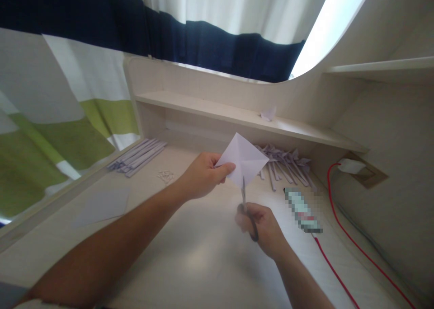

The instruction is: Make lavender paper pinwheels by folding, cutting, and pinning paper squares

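Observation:
A square sheet of white paper (240, 153) with crossing crease lines is held up above the desk, one corner pointing down. My left hand (208, 173) pinches it at its left corner, thumb on top. In my right hand (261, 225) is a pair of scissors (243, 196) with dark handles, fingers closed around the loops. The blades point upward and meet the paper near its lower corner. Whether the blades are parted is hard to make out.
Rolled paper sticks (139, 155) lie at the left back, near small pale pieces (166, 177) and flat paper sheets (105, 205). Paper pinwheels on sticks (288, 164) are heaped at the right back. A phone (302, 209) with a red cable (334, 268) lies right; a folded paper piece (269, 114) sits on the shelf (210, 112).

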A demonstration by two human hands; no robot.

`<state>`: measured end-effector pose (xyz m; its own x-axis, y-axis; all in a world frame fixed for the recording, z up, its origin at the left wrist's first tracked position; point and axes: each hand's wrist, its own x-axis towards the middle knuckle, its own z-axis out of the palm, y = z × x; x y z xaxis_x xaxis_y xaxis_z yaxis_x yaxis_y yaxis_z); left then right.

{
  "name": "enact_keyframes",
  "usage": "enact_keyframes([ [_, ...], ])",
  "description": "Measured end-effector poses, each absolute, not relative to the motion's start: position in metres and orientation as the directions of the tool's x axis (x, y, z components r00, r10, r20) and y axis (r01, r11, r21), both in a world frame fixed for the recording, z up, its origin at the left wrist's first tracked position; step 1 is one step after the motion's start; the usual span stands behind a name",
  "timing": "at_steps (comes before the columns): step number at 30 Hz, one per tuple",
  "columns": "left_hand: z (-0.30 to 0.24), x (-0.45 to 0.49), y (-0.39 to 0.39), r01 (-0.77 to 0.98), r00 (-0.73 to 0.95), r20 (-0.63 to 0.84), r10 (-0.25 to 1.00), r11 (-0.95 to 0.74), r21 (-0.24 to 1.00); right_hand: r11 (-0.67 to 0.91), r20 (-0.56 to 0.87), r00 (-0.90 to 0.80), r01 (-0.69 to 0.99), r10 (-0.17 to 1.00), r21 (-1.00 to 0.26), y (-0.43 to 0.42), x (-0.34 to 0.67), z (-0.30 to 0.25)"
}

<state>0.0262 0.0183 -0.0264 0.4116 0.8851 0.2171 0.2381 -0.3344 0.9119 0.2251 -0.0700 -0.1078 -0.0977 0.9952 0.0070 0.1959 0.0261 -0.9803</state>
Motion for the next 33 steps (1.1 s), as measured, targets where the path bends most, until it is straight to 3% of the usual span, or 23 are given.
enact_keyframes([
  [33,-0.0244,0.0275,0.0172,0.248,0.387,0.221,0.895,-0.332,0.91,-0.036,-0.043,-0.037,0.191,0.998,-0.981,-0.0699,0.2263,-0.1116],
])
